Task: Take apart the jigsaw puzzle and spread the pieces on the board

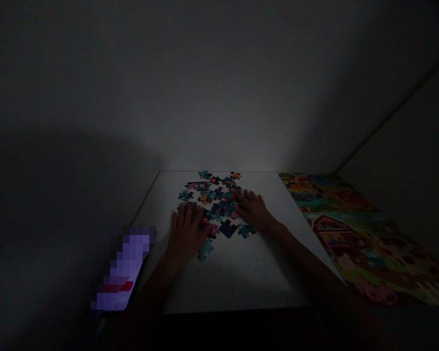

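Note:
Several loose, colourful puzzle pieces [215, 197] lie scattered on a white table [241, 273] in a dim room. My left hand [186, 231] rests flat with fingers spread on the left edge of the pile, beside a teal piece [205, 249]. My right hand [254, 209] lies palm down on the right side of the pile, fingers apart, next to a dark blue piece [227, 228] and a teal piece [246, 230]. Neither hand visibly grips a piece.
A large colourful farm picture with a red barn [351, 234] lies to the right of the table. A blurred purple-lit object [126, 268] sits at the table's left edge. Walls stand close behind and to the right.

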